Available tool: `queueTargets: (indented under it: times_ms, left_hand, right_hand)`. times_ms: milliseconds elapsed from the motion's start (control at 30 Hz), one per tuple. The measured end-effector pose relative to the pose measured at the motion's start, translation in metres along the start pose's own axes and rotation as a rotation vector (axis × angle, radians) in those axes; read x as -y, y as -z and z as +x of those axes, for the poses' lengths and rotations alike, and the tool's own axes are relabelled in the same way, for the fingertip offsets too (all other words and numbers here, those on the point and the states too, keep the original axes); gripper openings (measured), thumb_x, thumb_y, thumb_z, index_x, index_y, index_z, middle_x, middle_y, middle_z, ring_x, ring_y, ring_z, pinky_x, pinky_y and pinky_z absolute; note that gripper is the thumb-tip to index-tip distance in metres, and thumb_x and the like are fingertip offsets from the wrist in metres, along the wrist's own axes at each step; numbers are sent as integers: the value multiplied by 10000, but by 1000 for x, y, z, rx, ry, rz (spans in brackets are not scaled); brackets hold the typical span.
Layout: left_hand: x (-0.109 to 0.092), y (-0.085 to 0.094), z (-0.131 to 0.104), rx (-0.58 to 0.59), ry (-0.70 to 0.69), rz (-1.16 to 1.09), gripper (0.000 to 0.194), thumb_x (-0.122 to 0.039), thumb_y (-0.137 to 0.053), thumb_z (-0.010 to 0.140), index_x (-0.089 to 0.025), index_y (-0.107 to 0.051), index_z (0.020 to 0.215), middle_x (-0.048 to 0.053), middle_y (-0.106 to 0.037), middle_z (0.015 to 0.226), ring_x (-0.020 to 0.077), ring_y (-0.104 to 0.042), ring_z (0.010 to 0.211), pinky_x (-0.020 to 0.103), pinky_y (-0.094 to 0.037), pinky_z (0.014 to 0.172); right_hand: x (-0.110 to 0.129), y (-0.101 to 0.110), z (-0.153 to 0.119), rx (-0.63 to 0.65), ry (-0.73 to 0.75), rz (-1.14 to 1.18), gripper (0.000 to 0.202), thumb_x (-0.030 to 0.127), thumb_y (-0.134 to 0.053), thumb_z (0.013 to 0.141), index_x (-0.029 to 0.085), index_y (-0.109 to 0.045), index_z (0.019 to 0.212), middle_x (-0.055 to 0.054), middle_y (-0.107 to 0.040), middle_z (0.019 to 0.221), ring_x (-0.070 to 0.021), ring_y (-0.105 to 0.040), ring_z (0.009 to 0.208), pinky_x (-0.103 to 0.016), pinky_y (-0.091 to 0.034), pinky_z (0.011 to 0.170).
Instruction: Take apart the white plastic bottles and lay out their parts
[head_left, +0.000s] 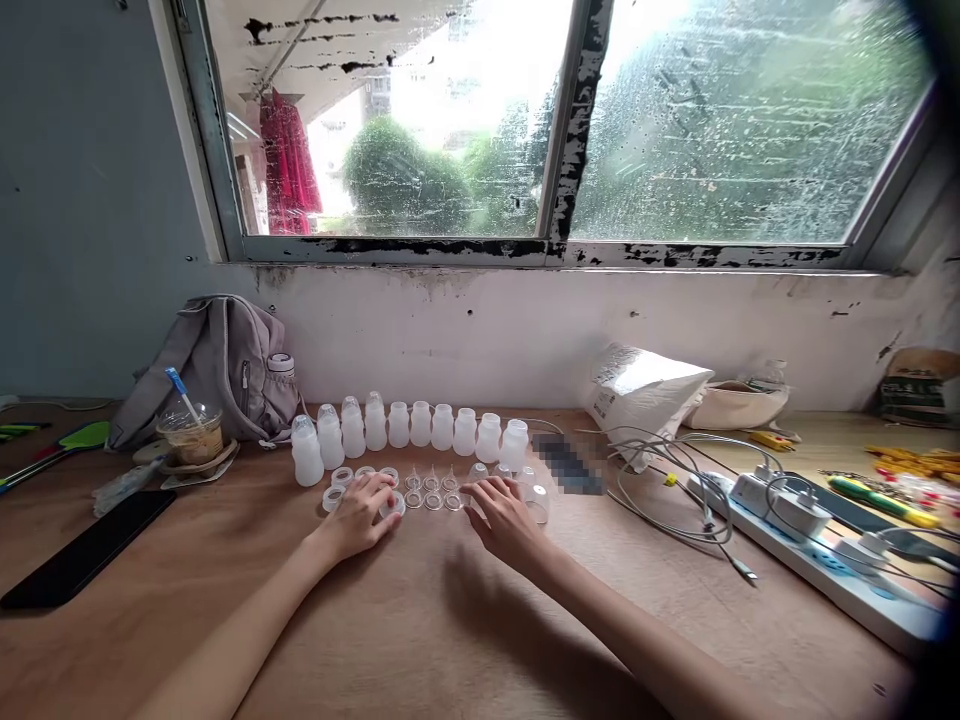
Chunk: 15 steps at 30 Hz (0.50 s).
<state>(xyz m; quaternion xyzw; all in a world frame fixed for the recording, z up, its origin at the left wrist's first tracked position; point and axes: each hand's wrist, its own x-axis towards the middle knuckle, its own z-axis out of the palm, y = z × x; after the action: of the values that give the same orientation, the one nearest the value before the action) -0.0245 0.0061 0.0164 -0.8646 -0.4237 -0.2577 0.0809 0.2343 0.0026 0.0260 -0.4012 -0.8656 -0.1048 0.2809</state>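
Observation:
My left hand (366, 512) lies low over white screw rings (341, 476), fingers bent but apart; one ring (393, 504) sits between thumb and fingertips, and a firm grip does not show. With fingers stretched out, my right hand (501, 508) hovers over or rests on clear dome caps (535, 502), partly hiding them. Clear bottle teats (431, 484) stand in two short rows between the hands. Behind them, frosted baby bottles (442, 427) form a curved row; several at the left (306, 452) have domed tops, while the others are uncovered.
At left are a black phone-like slab (90, 548), an iced drink cup (191, 432) and a grey backpack (225, 370). Coiled cables (660, 490), a white plastic parcel (641, 390) and a power strip (832, 570) lie at right. A window (555, 250) is behind.

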Motion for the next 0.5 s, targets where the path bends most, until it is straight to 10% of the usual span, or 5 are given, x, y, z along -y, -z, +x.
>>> queueTargets:
  times_ms: [500]
  left_hand:
    - [19,-7,-2,-4,69,57,156,-351,-489,785,-217,-559,823,40,-507,1045,200,-468,985,369,-363,836]
  right_hand:
    - [3,-5,-21,-15,-63,161,193,147,-408,814,200,-530,953,-59,-601,881,-203,-500,854,-345,-343,778]
